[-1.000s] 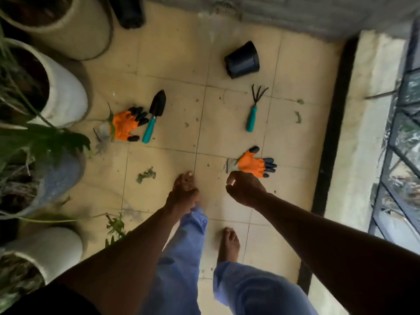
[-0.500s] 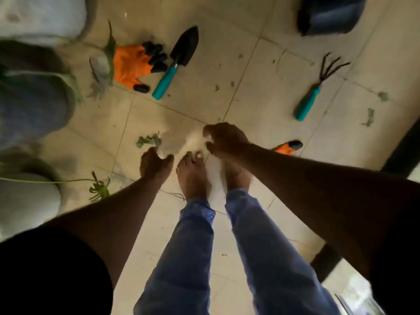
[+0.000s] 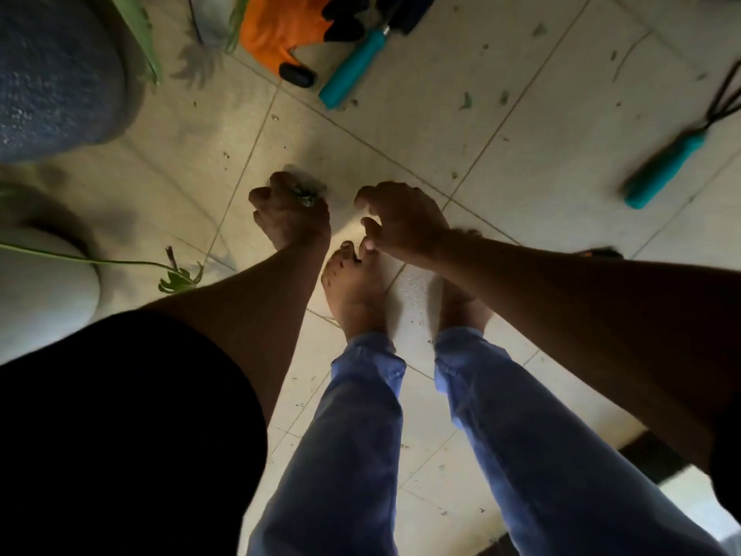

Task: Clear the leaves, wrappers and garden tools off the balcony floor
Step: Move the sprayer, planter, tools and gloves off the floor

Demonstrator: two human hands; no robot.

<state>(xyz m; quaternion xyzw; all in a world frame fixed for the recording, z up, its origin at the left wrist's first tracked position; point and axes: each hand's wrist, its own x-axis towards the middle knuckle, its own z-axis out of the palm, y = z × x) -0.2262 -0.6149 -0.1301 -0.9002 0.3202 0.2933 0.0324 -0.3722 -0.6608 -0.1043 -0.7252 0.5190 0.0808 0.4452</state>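
My left hand (image 3: 290, 212) is down at the tiled floor, its fingers curled round a small clump of green leaves (image 3: 305, 196). Just to its right, my right hand (image 3: 401, 218) hovers with loosely curled fingers and holds nothing. At the top lies an orange glove with black claws (image 3: 286, 28), and a trowel with a teal handle (image 3: 355, 68) rests beside it. A teal-handled hand rake (image 3: 665, 166) lies at the right. A second orange glove (image 3: 597, 252) peeks out behind my right forearm. Small leaf bits (image 3: 465, 100) dot the tiles.
A grey-blue plant pot (image 3: 56, 74) and a white pot (image 3: 40, 290) stand at the left. A thin green stem with a leaf (image 3: 176, 278) trails over the floor from the white pot. My bare feet (image 3: 353, 286) stand just below the hands.
I have bent lower, so the floor looks closer. My left hand moved forward to the leaf clump on the tile and closed round it. My right hand stays beside it.
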